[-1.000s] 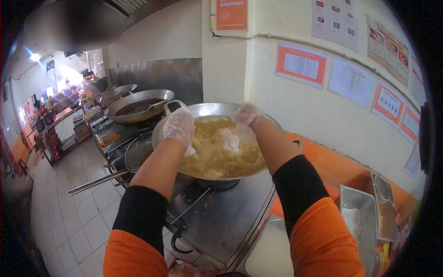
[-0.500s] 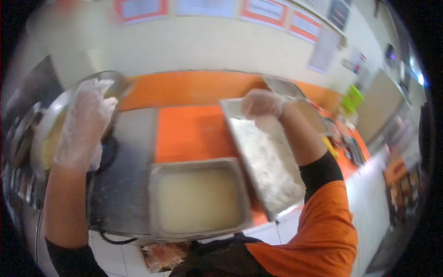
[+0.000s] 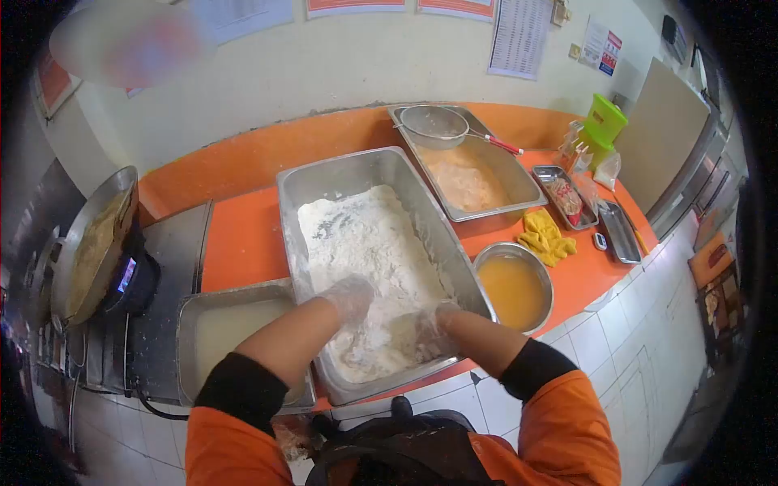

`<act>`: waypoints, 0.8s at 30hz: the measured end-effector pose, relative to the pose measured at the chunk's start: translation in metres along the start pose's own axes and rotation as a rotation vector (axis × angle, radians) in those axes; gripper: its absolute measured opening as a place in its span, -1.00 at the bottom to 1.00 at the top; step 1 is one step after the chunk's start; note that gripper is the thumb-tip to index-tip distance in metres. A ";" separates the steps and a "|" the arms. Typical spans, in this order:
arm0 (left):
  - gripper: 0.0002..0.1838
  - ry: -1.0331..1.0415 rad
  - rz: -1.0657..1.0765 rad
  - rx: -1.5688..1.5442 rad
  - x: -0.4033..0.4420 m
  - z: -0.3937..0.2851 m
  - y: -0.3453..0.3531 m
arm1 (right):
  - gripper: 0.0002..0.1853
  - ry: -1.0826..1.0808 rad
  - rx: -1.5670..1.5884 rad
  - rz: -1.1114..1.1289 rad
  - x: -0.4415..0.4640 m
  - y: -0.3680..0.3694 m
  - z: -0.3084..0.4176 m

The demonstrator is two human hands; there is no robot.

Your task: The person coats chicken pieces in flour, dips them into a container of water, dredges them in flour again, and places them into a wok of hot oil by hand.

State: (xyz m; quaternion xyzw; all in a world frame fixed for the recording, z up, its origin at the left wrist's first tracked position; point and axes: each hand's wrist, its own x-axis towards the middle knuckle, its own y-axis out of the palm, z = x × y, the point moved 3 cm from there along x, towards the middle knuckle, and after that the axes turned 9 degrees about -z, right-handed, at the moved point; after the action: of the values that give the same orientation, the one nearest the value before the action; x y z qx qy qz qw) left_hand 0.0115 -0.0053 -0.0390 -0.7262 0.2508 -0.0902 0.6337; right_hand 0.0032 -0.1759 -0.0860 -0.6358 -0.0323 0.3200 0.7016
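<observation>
Both of my hands wear clear plastic gloves and reach into a deep metal tray (image 3: pixel 288 202) of white flour (image 3: pixel 365 235). My left hand (image 3: pixel 352 298) lies in the flour near the tray's left wall, its fingers hidden by flour and glove. Close to the right wall, my right hand (image 3: pixel 436 326) presses into the flour, and its fingers are buried too. A pale, flour-covered lump shows between the hands; I cannot make out what it is. Left of the flour tray, partly behind my left forearm, stands a metal pan of cloudy liquid (image 3: pixel 235 324).
At far left, a large wok (image 3: pixel 121 182) sits on a burner. A tray of orange-tinted powder (image 3: pixel 466 174) with a sieve (image 3: pixel 434 125) on it stands behind right. A bowl of orange liquid (image 3: pixel 512 292), a yellow cloth (image 3: pixel 545 237) and a small tray (image 3: pixel 567 197) are to the right.
My left hand has left the wok area and come down into the flour. My right hand has moved from the tray's far end to its near end. The view has turned.
</observation>
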 end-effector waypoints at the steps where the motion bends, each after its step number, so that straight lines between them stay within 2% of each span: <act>1: -0.80 0.050 0.050 0.075 0.017 0.005 0.030 | -0.81 0.010 0.036 -0.035 0.002 -0.007 0.002; 3: -0.81 0.150 0.151 0.225 0.044 0.017 0.087 | -0.80 0.021 0.047 -0.104 0.012 -0.004 -0.004; 6: -0.81 0.192 0.342 0.327 0.056 0.012 0.098 | -0.75 0.001 -0.030 -0.253 0.047 0.017 -0.030; 9: -0.84 0.091 0.266 0.220 0.076 0.055 0.142 | -0.75 -0.049 0.067 -0.246 0.027 -0.012 -0.032; 10: -0.84 0.071 0.270 0.215 0.075 0.063 0.143 | -0.76 -0.110 -0.061 -0.260 0.032 -0.004 -0.033; 12: -0.84 0.031 0.293 0.213 0.064 0.067 0.116 | -0.76 -0.228 -0.326 -0.291 0.040 0.002 -0.031; 15: -0.84 -0.042 0.265 0.218 0.043 0.065 0.063 | -0.76 -0.178 -0.041 -0.305 0.000 -0.047 -0.018; 18: -0.83 -0.121 0.157 0.149 0.020 0.046 0.009 | -0.75 -0.001 0.004 -0.259 0.004 -0.052 -0.012; 21: -0.83 -0.182 0.028 -0.014 0.004 0.015 -0.040 | -0.75 -0.122 -0.015 -0.278 0.000 -0.054 -0.009; 24: -0.82 -0.285 -0.088 -0.135 0.001 0.020 -0.052 | -0.76 0.043 0.086 -0.342 -0.001 -0.062 -0.008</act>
State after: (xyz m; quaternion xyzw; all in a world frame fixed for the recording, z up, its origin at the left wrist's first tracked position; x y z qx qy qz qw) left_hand 0.0342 0.0159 0.0070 -0.7828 0.1318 0.0031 0.6082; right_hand 0.0308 -0.1826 -0.0308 -0.5973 -0.1112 0.1833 0.7728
